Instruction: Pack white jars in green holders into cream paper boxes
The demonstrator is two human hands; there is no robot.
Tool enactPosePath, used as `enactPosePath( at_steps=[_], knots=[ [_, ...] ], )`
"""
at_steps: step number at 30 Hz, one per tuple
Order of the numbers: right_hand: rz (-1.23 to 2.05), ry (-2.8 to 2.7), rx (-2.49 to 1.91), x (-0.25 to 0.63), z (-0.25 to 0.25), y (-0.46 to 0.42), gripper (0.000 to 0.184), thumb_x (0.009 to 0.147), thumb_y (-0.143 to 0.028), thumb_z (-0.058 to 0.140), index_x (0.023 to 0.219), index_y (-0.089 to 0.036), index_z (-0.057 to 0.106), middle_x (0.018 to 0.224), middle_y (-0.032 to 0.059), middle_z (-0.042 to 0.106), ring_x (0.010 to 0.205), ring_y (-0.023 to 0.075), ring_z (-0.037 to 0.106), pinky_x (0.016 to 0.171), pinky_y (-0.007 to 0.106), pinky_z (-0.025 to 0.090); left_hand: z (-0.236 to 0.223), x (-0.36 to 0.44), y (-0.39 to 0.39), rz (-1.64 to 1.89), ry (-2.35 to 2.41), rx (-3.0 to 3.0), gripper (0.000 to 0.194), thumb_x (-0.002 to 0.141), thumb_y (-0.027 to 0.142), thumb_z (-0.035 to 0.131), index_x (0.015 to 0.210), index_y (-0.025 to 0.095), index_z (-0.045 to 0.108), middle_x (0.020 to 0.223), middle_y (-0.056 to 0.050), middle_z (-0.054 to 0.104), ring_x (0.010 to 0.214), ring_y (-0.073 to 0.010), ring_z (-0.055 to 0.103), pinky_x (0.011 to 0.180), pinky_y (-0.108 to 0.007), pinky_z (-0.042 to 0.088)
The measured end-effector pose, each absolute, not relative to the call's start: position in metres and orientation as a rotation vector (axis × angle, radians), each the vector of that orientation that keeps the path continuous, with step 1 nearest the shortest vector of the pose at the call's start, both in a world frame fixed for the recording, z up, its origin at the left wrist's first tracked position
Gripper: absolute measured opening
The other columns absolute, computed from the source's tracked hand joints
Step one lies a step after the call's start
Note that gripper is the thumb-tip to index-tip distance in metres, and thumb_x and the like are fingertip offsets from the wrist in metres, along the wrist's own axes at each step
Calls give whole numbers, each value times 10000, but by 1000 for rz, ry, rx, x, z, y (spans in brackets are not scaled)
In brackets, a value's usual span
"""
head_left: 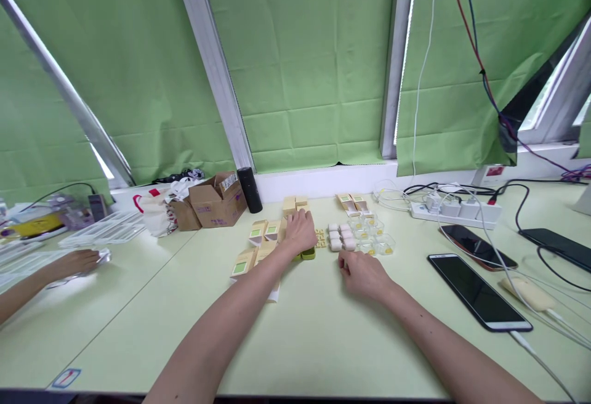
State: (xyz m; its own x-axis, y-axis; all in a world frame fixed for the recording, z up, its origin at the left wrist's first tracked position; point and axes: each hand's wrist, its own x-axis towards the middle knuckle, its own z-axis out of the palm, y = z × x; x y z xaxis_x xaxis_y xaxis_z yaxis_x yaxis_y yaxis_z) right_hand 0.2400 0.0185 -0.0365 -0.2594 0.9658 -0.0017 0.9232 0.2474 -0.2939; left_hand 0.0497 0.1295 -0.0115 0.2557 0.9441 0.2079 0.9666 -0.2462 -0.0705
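My left hand (301, 230) reaches over the middle of the table, its fingers bent down; whatever is in them is hidden. Beneath its edge sit small olive-green square pieces (308, 254), partly covered by the hand. Small yellow square pieces (320, 238) lie just to its right. Cream cartons with a green square (242, 267) are grouped to its left. My right hand (364, 273) rests curled on the table, its fingertips tucked out of sight. Just beyond it stand two rows of whitish-pink blocks (336, 244), and clear plastic cups with yellow spots (383, 244).
More cartons (356, 202) lie at the back. A cardboard box (217, 201) and black cylinder (249, 189) stand back left. On the right are phones (480, 292), a power strip (455, 212) and cables. At far left, another person's hand (76, 263) touches a shiny wrapper.
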Motion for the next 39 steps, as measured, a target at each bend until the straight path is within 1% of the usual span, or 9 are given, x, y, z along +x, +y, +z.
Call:
enactPosePath(
  at_steps=[5, 9, 12, 19, 25, 30, 39],
  knots=[
    [355, -2342, -1784, 240, -35, 18, 158, 908, -160, 582, 1024, -220, 670, 999, 99, 759, 870, 255, 702, 608, 309, 284, -12, 52, 130, -189, -1832, -2334, 481, 839, 205, 591, 1310, 133, 526, 1391, -221, 538, 1307, -377, 527, 1079, -471, 379],
    [353, -2346, -1788, 241, -36, 19, 122, 918, -161, 589, 1004, -221, 652, 1003, 95, 756, 884, 251, 707, 604, 308, 264, -11, 53, 133, -199, -1858, -2336, 445, 863, 211, 567, 1296, 113, 530, 1387, -230, 534, 1291, -372, 545, 1076, -461, 397],
    [343, -2347, -1785, 240, -37, 19, 122, 919, -157, 588, 1003, -223, 648, 998, 94, 754, 880, 251, 706, 602, 307, 259, -11, 53, 138, -205, -1879, -2343, 472, 872, 216, 560, 1333, 128, 505, 1403, -227, 533, 1316, -372, 537, 1093, -468, 394],
    [349, -2349, -1784, 240, -37, 18, 159, 921, -164, 575, 1036, -220, 669, 996, 106, 751, 881, 263, 701, 632, 308, 297, -16, 54, 149, -219, -1924, -2332, 600, 866, 235, 570, 1439, 141, 418, 1472, -224, 504, 1381, -371, 506, 1141, -476, 371],
    [330, -2346, -1770, 241, -37, 18, 146, 920, -171, 576, 1027, -217, 664, 980, 103, 751, 870, 261, 705, 624, 306, 282, -18, 56, 154, -224, -1946, -2316, 581, 866, 223, 559, 1425, 137, 429, 1448, -213, 521, 1376, -360, 516, 1132, -450, 390],
    [344, -2349, -1768, 241, -37, 18, 164, 909, -163, 581, 1034, -221, 670, 980, 106, 753, 859, 266, 703, 634, 310, 307, -19, 57, 158, -232, -1976, -2308, 578, 863, 243, 571, 1414, 125, 438, 1456, -222, 515, 1393, -374, 507, 1134, -456, 391],
    [321, -2358, -1773, 241, -37, 18, 140, 922, -165, 574, 1020, -215, 659, 994, 110, 757, 881, 268, 712, 613, 314, 279, -21, 56, 164, -264, -2010, -2309, 646, 836, 223, 584, 1451, 153, 396, 1492, -219, 503, 1426, -362, 484, 1149, -463, 373]
  ],
)
